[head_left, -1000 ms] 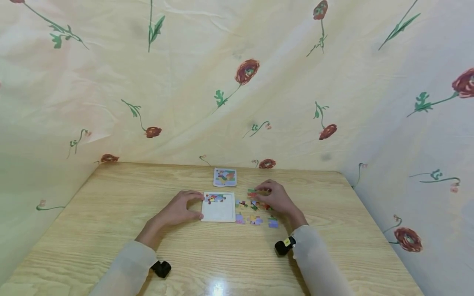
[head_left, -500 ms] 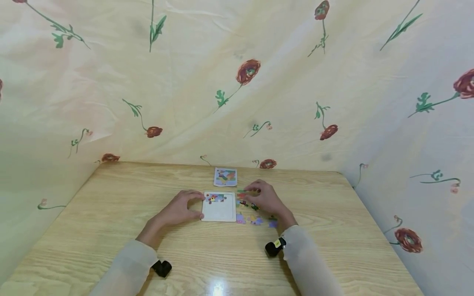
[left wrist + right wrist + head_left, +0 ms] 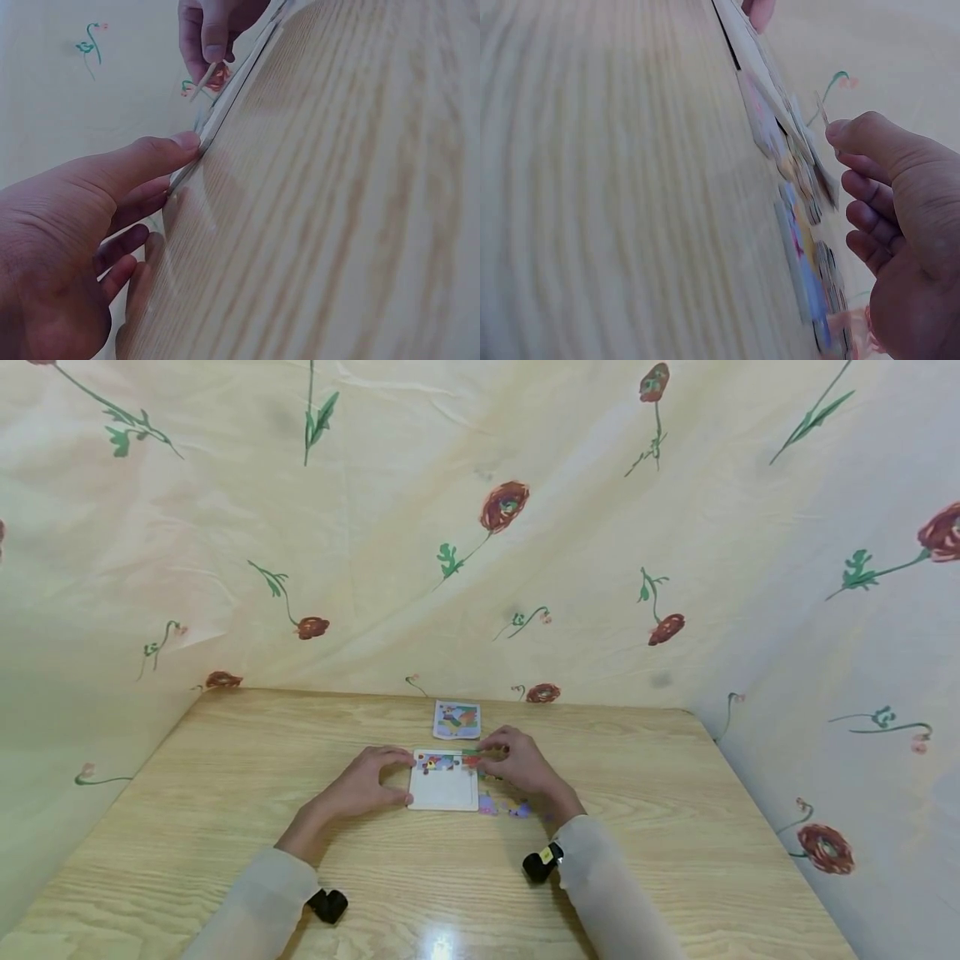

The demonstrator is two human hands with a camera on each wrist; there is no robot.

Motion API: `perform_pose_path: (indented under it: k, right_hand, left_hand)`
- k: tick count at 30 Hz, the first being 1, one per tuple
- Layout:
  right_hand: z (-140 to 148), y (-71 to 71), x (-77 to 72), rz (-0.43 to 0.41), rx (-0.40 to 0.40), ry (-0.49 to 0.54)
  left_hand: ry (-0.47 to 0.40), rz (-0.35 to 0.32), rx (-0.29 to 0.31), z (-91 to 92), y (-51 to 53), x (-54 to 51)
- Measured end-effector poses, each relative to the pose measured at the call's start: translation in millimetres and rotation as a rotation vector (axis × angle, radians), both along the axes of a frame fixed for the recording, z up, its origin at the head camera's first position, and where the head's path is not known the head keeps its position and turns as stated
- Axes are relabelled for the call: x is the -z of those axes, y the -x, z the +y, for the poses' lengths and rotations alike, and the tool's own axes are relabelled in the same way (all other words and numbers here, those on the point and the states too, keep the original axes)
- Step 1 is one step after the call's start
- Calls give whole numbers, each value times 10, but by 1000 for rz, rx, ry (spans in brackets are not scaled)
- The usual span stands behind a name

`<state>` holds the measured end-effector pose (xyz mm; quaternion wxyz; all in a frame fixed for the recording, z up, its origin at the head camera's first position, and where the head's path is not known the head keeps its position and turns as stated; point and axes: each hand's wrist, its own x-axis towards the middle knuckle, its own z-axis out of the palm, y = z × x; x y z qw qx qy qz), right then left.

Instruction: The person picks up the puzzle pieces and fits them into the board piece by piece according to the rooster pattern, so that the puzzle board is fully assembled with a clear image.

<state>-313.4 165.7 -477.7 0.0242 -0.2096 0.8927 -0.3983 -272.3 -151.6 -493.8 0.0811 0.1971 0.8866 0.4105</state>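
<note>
From the head camera, a person works at a wooden tabletop point(image 3: 637, 760), the left-hand grip point(image 3: 366, 782) spread wide along the left edge of a white puzzle tray point(image 3: 435, 789), thumb at its near corner and forefinger towards the far one, holding it. The right-hand grip point(image 3: 522, 764) is pinched on a red-and-green puzzle piece point(image 3: 471, 761) at the tray's far right corner. Joined pieces point(image 3: 437, 762) fill part of the tray's far left; a picture card point(image 3: 457, 720) (its print a colourful one) lies beyond the tray, and loose pieces point(image 3: 517, 810) lie to its right, partly hidden by the arm.

From the left wrist, the left thumb rests on the tray's edge, while the opposite hand pinches the puzzle piece, seen nearly edge-on and tilted above the tray.

From the right wrist, the right thumb and fingers hold the thin piece clear of the loose pieces, which lie flat beside the tray; its printed face cannot be made out.
</note>
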Motion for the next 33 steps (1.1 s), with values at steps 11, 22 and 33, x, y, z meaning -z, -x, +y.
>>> perform_pose_path:
  k: [11,22,33]
  right_hand:
    - [-137,3,42,-43,-10,4]
    - [-141,27,53,-42,-11,-21]
    - [-151,23,41,-52,-5,-5]
  left_hand:
    - [-3,2,3,-7,-10,5]
    - [-3,6,1,-6,-9,3]
    - [-9,-6,2,4,-9,-5]
